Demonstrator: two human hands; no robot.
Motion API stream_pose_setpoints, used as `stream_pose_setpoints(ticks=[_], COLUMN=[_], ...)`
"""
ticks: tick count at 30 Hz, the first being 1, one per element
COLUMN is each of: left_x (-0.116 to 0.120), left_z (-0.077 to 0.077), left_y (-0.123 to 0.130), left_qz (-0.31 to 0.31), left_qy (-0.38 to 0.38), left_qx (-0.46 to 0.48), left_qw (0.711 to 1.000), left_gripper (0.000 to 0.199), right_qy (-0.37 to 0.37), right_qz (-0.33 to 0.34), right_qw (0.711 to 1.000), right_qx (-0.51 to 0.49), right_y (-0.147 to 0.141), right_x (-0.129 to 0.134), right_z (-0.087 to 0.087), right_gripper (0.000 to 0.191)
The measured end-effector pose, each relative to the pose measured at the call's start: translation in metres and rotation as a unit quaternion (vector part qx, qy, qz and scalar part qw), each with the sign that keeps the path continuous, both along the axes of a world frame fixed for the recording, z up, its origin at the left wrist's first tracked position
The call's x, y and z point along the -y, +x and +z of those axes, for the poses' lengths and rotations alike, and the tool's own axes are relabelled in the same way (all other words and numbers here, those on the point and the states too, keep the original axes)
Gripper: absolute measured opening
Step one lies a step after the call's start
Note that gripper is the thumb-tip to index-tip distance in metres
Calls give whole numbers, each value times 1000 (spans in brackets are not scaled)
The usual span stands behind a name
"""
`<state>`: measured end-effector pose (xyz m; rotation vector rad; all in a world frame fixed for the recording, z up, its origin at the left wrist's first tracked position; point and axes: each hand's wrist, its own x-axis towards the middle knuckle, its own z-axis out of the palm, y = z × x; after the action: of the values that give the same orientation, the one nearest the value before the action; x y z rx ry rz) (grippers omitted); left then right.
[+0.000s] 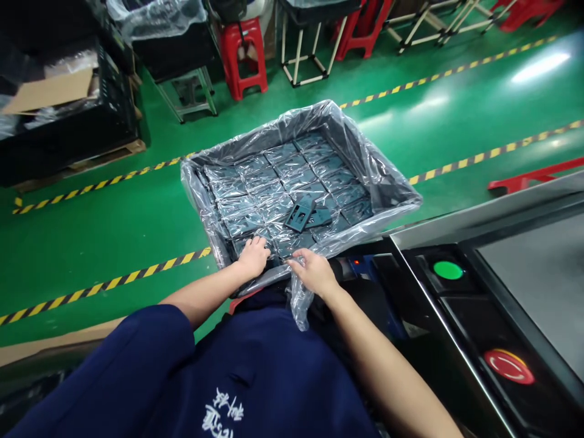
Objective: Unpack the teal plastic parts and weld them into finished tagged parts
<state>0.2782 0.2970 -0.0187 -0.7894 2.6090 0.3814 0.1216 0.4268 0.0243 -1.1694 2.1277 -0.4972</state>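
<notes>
A dark crate lined with a clear plastic bag [298, 131] stands in front of me. Inside lie several dark teal flat parts in clear pouches [274, 188], packed in rows. Two unbagged teal parts with rectangular cutouts [298, 216] lie on top of the rows, one overlapping the other. My left hand [253, 255] rests with fingers spread on the front pouches, holding nothing that I can make out. My right hand [314, 272] pinches the loose liner at the crate's front edge, and a fold of it [298, 301] hangs below.
To the right stands a dark machine console with a green button [448, 270] and a red stop button [508, 366]. Black crates on a pallet [68, 121] sit at upper left. Red stools [241, 55], tubular frames and yellow-black tape [104, 286] occupy the green floor.
</notes>
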Motion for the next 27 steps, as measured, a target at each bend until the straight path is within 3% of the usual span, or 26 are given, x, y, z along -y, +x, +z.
stream_pose_setpoints(ticks=[4,7,9,13,18,20,22,24,27], left_x=[14,18,18,16,27,36,47,55,59], left_z=[13,26,36,48,52,51,49,47,40], left_y=[1,6,5,-3,-12,-13,-14,-13,-8], left_qz=[77,121,117,124,124,106,99,90,60], left_qy=[91,185,241,292,337,315,238,131,45], left_qx=[-75,-173,-236,-296,-301,-292,-239,-125,19], left_qw=[990,960,934,901,883,897,936,979,997], left_gripper=[17,19,18,15,25,31,39,41,44], right_qy=[-22,-63,-101,-181,-240,-250,-255,-259,-267], right_qz=[-20,-12,0,3,-78,-102,-116,-124,-138], right_qw=[1000,997,993,976,952,955,959,958,949], right_qx=[10,38,63,124,172,122,50,-21,-94], right_y=[-8,-10,-9,-7,-10,-11,-14,-18,-25], right_x=[-7,-7,-3,7,6,4,3,2,1], right_z=[-2,0,2,3,0,2,5,8,13], right_gripper=[29,44,48,33,32,33,35,37,38])
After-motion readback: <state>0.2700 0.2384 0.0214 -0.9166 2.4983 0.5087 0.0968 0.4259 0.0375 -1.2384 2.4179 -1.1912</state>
